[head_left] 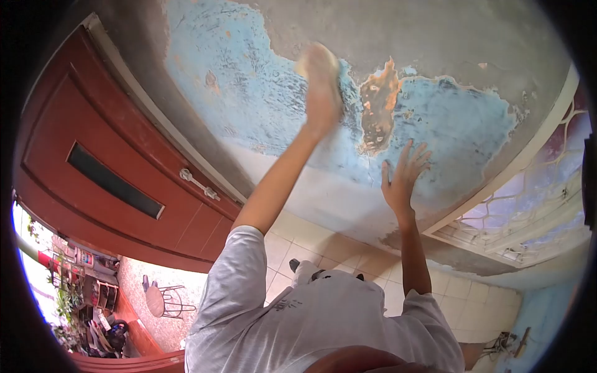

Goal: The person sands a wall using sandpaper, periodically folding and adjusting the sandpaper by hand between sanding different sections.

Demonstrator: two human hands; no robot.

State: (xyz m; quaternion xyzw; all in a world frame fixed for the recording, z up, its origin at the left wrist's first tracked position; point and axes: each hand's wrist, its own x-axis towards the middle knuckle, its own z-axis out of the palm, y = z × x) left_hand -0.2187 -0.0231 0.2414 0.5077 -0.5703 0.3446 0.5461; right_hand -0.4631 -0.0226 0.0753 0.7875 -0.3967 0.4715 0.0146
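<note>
My left hand (323,99) is raised against the wall, blurred by motion, closed round a pale, roundish object (309,63) whose kind I cannot make out. Around it the wall (249,81) shows worn light-blue paint with dark scuffs, bordered by grey plaster (398,31). Lower and to the right, my right hand (404,174) has its fingers spread at the blue surface, holding nothing. Between and above the hands lies a rough patch of exposed orange and brown material (379,109).
A red door (106,143) with a handle (199,184) stands at the left. At the right is a window with a white grille (522,199). A round stool (163,302) stands outside the doorway. Pale floor tiles (305,239) lie below.
</note>
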